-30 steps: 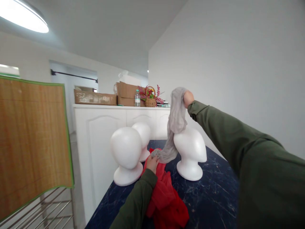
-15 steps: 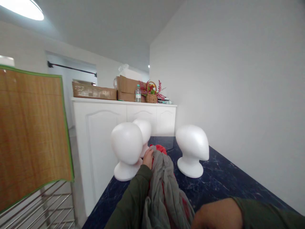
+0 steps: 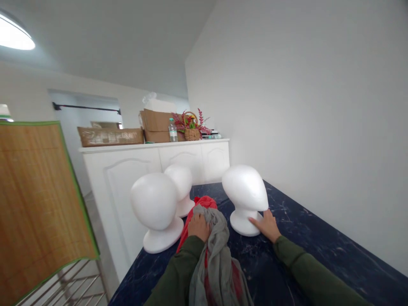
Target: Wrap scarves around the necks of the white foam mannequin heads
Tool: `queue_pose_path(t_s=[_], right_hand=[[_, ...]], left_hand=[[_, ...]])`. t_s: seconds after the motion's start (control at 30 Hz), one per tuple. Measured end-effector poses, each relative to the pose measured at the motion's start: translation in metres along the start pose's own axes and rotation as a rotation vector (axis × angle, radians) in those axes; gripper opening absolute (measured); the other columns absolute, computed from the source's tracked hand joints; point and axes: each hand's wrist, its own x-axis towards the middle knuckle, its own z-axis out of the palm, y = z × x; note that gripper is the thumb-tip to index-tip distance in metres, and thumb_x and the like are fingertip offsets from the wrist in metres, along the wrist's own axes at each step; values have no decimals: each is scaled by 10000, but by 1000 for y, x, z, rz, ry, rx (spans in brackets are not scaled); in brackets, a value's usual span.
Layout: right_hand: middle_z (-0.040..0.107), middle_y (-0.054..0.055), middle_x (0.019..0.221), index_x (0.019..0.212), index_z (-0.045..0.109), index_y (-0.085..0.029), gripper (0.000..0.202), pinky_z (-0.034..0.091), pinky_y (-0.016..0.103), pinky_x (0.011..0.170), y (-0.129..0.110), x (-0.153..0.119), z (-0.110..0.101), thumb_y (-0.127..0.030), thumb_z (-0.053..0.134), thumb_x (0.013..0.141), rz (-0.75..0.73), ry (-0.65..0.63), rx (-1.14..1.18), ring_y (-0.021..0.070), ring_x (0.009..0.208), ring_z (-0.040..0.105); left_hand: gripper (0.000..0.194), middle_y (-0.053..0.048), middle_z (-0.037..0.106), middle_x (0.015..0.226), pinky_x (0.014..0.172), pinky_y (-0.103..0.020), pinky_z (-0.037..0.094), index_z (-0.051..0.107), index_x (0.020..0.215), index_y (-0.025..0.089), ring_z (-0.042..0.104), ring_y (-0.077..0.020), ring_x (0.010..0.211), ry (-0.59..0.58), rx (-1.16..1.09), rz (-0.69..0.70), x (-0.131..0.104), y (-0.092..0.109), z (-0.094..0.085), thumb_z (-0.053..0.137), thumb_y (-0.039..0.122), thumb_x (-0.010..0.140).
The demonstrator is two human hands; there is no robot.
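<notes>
A grey scarf (image 3: 219,242) lies bunched lengthwise along the dark table, running toward me. My left hand (image 3: 199,227) is closed on its far end. Beside and beyond that hand, bright red cloth (image 3: 205,202) shows, and some red also appears under the grey folds. My right hand (image 3: 268,226) grips the base of the white mannequin head (image 3: 245,187) on the right, with the thumb on the near side of the base. Two more white mannequin heads stand at the left, a nearer one (image 3: 154,202) and a farther one (image 3: 180,180), partly hidden by it.
The dark blue marbled table (image 3: 306,242) meets a plain wall at the right. Past its far end is a white cabinet (image 3: 134,174) bearing cardboard boxes (image 3: 111,137), a bottle (image 3: 173,131) and a flower basket (image 3: 192,134). A bamboo mat (image 3: 35,204) hangs over a metal rack at left.
My right hand has gone forward from the near edge to the right mannequin head's base. My left hand stays on the scarf, and more red cloth shows beside it. The view has shifted slightly.
</notes>
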Motion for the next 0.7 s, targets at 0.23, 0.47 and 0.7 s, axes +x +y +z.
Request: queue_pose_path(t_s=[0.23, 0.47, 0.7], right_hand=[[583, 149, 1002, 1048, 534, -127, 641, 277, 482, 906, -9, 9, 3, -585, 552, 599, -81, -125, 87, 297, 1006, 495], [568, 134, 1009, 1046, 517, -119, 595, 381, 397, 849, -24, -1, 2, -475, 631, 582, -292, 46, 312, 260, 956, 508], [511, 146, 1137, 1184, 435, -126, 604, 306, 431, 956, -55, -34, -21, -401, 576, 664, -581, 50, 418, 246, 1076, 444]], left_hand=[[315, -103, 565, 1052, 932, -375, 335, 537, 1030, 154, 470, -229, 1041, -150, 118, 530, -9, 21, -8, 410, 317, 792], [748, -154, 380, 1304, 970, -427, 311, 286, 1270, 138, 366, -252, 1190, -472, -256, 329, 2, 59, 15, 574, 457, 657], [620, -93, 559, 1134, 1019, -386, 257, 482, 1092, 164, 452, -230, 1118, -141, -384, 141, 3, 79, 10, 612, 480, 574]])
